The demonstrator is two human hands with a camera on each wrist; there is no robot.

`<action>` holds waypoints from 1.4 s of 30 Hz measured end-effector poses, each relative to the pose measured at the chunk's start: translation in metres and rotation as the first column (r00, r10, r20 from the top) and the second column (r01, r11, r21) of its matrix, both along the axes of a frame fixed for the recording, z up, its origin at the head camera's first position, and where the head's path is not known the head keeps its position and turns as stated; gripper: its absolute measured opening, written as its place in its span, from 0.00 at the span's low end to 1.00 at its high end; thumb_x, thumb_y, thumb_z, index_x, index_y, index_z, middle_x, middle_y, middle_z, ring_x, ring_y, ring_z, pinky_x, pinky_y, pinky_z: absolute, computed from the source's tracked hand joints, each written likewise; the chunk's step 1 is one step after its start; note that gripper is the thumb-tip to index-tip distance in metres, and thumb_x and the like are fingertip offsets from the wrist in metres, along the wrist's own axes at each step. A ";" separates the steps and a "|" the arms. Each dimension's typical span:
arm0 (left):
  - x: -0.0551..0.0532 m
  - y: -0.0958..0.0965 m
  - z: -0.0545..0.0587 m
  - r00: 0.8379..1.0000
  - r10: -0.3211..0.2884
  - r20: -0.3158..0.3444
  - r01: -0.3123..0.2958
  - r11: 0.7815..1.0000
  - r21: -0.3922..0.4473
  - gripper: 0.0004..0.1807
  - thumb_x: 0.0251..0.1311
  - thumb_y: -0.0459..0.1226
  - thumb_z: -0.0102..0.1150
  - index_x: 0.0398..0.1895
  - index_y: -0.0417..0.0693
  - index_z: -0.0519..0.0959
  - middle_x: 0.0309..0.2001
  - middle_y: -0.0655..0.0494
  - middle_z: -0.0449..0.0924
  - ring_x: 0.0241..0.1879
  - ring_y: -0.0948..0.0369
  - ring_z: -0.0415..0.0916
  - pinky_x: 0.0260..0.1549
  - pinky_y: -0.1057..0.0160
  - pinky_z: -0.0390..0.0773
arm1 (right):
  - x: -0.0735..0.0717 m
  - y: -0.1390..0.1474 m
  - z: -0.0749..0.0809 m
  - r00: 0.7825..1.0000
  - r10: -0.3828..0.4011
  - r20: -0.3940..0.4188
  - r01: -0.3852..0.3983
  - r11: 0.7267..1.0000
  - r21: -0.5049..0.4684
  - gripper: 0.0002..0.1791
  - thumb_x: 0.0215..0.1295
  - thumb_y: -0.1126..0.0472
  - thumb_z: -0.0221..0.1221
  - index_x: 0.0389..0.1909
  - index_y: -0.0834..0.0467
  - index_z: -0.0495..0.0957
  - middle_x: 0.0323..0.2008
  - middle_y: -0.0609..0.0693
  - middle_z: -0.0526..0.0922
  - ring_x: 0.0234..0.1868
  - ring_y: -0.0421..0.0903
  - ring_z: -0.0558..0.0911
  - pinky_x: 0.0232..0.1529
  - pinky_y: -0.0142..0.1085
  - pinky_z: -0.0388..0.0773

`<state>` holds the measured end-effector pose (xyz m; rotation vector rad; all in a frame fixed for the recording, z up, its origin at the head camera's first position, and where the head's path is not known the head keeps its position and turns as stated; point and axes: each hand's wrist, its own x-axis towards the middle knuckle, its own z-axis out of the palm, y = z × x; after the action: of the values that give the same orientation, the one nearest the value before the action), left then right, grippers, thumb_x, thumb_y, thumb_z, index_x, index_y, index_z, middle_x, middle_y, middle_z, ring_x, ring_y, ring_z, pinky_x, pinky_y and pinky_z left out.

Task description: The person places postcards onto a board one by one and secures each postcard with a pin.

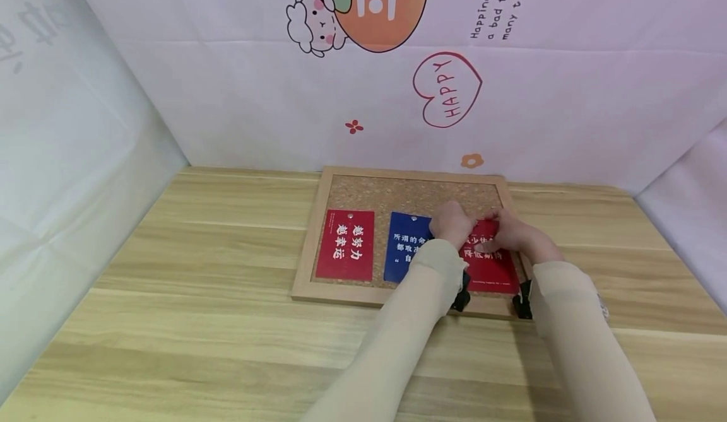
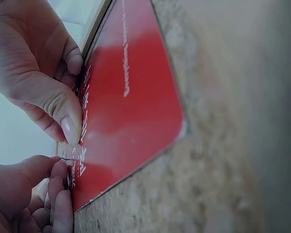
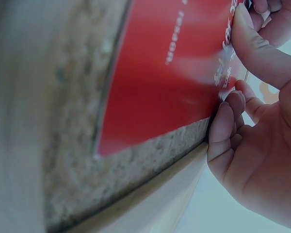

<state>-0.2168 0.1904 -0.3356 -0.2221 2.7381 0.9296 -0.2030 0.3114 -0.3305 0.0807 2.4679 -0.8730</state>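
Note:
The right-hand red card [image 1: 493,270] with white characters lies on a wood-framed cork board [image 1: 392,193]. My right hand [image 1: 519,234] holds this card at its upper right. In the right wrist view its thumb presses the card's face and its curled fingers [image 3: 222,124] lie along the edge. My left hand [image 1: 452,223] is at the card's upper left, thumb and forefinger pinched together. A thin dark pin [image 2: 66,159] shows at those fingertips in the left wrist view; its head is hidden. My left hand and forearm partly cover the blue card [image 1: 404,245].
Another red card [image 1: 345,245] is on the board's left side, with a silver tack [image 1: 350,216] at its top. A similar tack [image 1: 414,218] sits on the blue card. The board lies on a wood-grain table [image 1: 227,321], before a printed white cloth [image 1: 255,106].

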 end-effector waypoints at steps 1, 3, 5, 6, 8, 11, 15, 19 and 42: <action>0.000 0.000 0.000 1.000 0.000 0.002 0.000 1.000 -0.006 0.16 0.59 0.51 0.61 0.22 0.52 0.83 0.24 0.59 0.82 0.22 0.65 0.75 0.18 0.67 0.70 | 0.000 0.000 0.000 1.000 -0.001 -0.001 0.001 1.000 0.001 0.45 0.63 0.58 0.62 0.67 0.73 0.43 0.62 0.75 0.53 0.64 0.70 0.58 0.68 0.62 0.55; 0.000 0.001 0.000 1.000 -0.004 0.005 0.004 1.000 -0.018 0.15 0.59 0.51 0.61 0.24 0.52 0.84 0.26 0.59 0.82 0.24 0.65 0.76 0.19 0.67 0.72 | 0.000 0.000 0.000 1.000 -0.001 -0.006 0.001 1.000 0.002 0.45 0.62 0.58 0.62 0.67 0.73 0.43 0.63 0.75 0.53 0.64 0.70 0.58 0.68 0.62 0.55; -0.001 0.001 0.000 1.000 -0.007 0.007 0.007 1.000 -0.029 0.15 0.59 0.51 0.61 0.26 0.52 0.84 0.26 0.60 0.83 0.24 0.65 0.77 0.19 0.67 0.72 | 0.000 0.000 0.000 1.000 -0.004 -0.008 0.004 1.000 0.002 0.45 0.62 0.57 0.62 0.67 0.73 0.44 0.63 0.75 0.53 0.64 0.69 0.58 0.68 0.61 0.56; -0.001 0.001 0.000 1.000 -0.007 0.007 0.007 0.999 -0.031 0.15 0.59 0.51 0.61 0.26 0.52 0.85 0.26 0.60 0.83 0.24 0.65 0.77 0.19 0.67 0.72 | 0.000 0.000 0.000 1.000 -0.007 -0.006 0.007 1.000 -0.001 0.45 0.62 0.57 0.62 0.67 0.72 0.44 0.63 0.75 0.53 0.63 0.69 0.59 0.67 0.61 0.56; -0.001 0.002 -0.001 1.000 -0.008 0.007 0.008 0.999 -0.033 0.15 0.59 0.51 0.61 0.26 0.53 0.85 0.26 0.60 0.82 0.23 0.65 0.76 0.18 0.67 0.71 | 0.001 -0.001 0.001 1.000 -0.010 -0.007 0.010 1.000 -0.003 0.45 0.62 0.57 0.62 0.67 0.72 0.44 0.63 0.74 0.53 0.63 0.68 0.59 0.67 0.61 0.57; -0.002 0.002 -0.001 1.000 -0.008 0.003 0.008 0.999 -0.033 0.15 0.60 0.51 0.60 0.26 0.52 0.85 0.25 0.59 0.82 0.23 0.65 0.75 0.18 0.67 0.70 | 0.001 -0.001 0.002 1.000 -0.008 -0.015 0.008 1.000 0.001 0.45 0.62 0.58 0.62 0.66 0.73 0.44 0.62 0.74 0.53 0.62 0.68 0.59 0.67 0.61 0.57; -0.002 0.001 -0.001 1.000 -0.017 -0.002 0.017 0.998 -0.060 0.14 0.59 0.52 0.60 0.31 0.54 0.86 0.29 0.60 0.84 0.25 0.65 0.77 0.20 0.67 0.73 | 0.001 -0.002 0.002 1.000 -0.013 -0.003 0.013 1.000 0.000 0.45 0.62 0.57 0.62 0.67 0.72 0.44 0.62 0.74 0.54 0.62 0.68 0.59 0.67 0.61 0.57; -0.002 0.001 0.000 1.000 -0.024 0.000 0.024 0.996 -0.083 0.15 0.58 0.53 0.61 0.35 0.54 0.86 0.32 0.61 0.85 0.28 0.65 0.79 0.23 0.67 0.75 | 0.000 -0.001 0.002 1.000 -0.009 -0.001 0.009 1.000 -0.003 0.44 0.63 0.57 0.61 0.66 0.72 0.44 0.61 0.74 0.54 0.62 0.67 0.59 0.67 0.61 0.57; -0.002 0.001 -0.003 0.999 -0.038 -0.013 0.037 0.997 -0.068 0.12 0.59 0.49 0.61 0.31 0.51 0.86 0.30 0.59 0.84 0.28 0.64 0.79 0.23 0.66 0.76 | 0.002 -0.001 0.002 0.999 -0.024 0.027 0.024 1.000 -0.003 0.46 0.62 0.56 0.62 0.68 0.70 0.42 0.63 0.73 0.53 0.62 0.67 0.58 0.66 0.62 0.58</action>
<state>-0.2189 0.1917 -0.3383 -0.1761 2.7795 0.8333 -0.2008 0.3104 -0.3284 0.1199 2.4453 -0.8808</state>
